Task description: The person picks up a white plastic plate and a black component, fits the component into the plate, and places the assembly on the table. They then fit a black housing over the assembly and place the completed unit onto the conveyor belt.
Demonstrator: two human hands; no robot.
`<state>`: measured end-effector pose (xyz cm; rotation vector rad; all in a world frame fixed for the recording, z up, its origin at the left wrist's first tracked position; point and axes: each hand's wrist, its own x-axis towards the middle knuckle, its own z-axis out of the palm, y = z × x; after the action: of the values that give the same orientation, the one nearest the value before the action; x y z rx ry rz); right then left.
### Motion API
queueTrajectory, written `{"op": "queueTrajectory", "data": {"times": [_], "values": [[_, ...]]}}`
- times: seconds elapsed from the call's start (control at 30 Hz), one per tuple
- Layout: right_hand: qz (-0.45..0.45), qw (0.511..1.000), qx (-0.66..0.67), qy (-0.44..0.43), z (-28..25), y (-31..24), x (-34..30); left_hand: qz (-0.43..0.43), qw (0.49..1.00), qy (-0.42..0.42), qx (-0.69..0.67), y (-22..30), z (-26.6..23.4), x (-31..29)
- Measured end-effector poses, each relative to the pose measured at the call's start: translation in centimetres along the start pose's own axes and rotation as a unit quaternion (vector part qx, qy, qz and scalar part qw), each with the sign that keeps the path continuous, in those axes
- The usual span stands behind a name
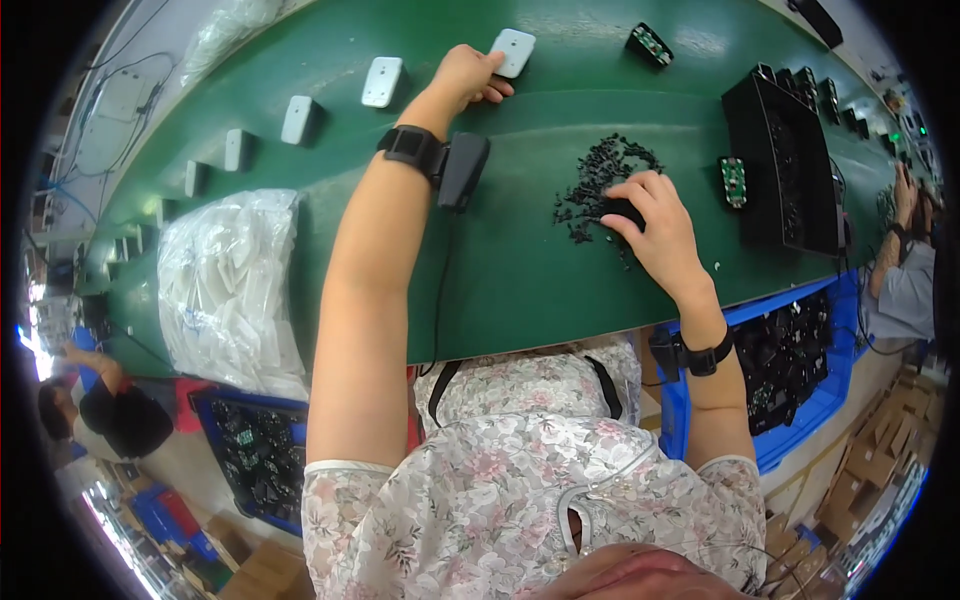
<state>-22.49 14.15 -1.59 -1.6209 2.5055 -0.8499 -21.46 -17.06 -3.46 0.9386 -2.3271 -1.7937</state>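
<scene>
At the far middle of the table, my left hand (470,75) is closed on the edge of a white plastic casing (515,50), with the thumb against its near side. My right hand (658,230) is over a loose pile of small black parts (598,170). Its fingers and thumb curl inward at the pile's near right side. Between them is something dark that I cannot make out. A row of similar white casings (382,82) runs off to the left. A dark shell with a green circuit board (651,45) lies at the far right, another board (733,182) nearer.
A black box (770,160) stands on the right of the green table (520,270). To the left lies a clear bag of white pieces (230,290). Blue crates (845,350) of dark parts sit below the table edge. A cable hangs from my left wrist device (462,172). Other people work at both sides.
</scene>
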Motion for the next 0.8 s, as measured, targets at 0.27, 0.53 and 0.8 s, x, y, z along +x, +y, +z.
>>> {"op": "queueTrajectory", "data": {"times": [0.27, 0.53, 0.8], "values": [[-0.002, 0.999, 0.010, 0.046, 1.3, 0.2, 1.1, 0.220, 0.887, 0.359, 0.192, -3.1, 1.6, -3.7], [-0.044, 0.994, -0.017, 0.094, 0.8, -0.1, 1.5, 0.226, 0.895, 0.280, 0.264, -6.6, -2.3, -24.0], [0.049, 0.994, 0.057, 0.082, 0.9, 2.0, 1.5, 0.079, 0.686, 0.577, 0.436, -10.3, -13.2, -31.0]]}}
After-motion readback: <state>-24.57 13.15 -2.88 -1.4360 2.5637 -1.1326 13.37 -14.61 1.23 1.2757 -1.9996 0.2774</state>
